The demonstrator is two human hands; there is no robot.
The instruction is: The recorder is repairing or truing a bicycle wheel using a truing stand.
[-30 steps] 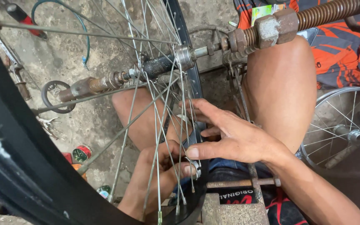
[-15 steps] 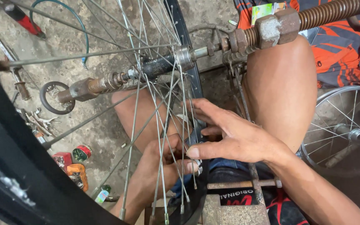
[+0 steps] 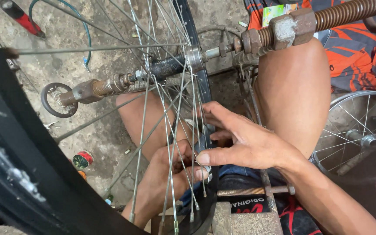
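- Two hands worked at the lower part of a bicycle wheel's black rim (image 3: 205,130), which stood upright on a threaded axle (image 3: 109,85) running from nine o'clock toward two o'clock.
- The right hand (image 3: 244,143) lay across the rim at about four o'clock of the hub (image 3: 170,66), fingers spread and loosely curled, thumb pressed toward the rim's edge; it gripped nothing outright.
- The left hand (image 3: 170,174) sat just below, at six o'clock, fingers closed among the spokes (image 3: 170,130). It seemed to pinch a spoke end or nipple beside the rim, though I could not tell which.
- Judging by this, the step in hand was seating or tightening a spoke at the rim. The next move would call for a steady rim and a small, careful turn of the pinching fingers.
- A second wheel (image 3: 362,135) lay at three o'clock, and a red-handled tool (image 3: 20,19) on the concrete floor (image 3: 105,35) at eleven.
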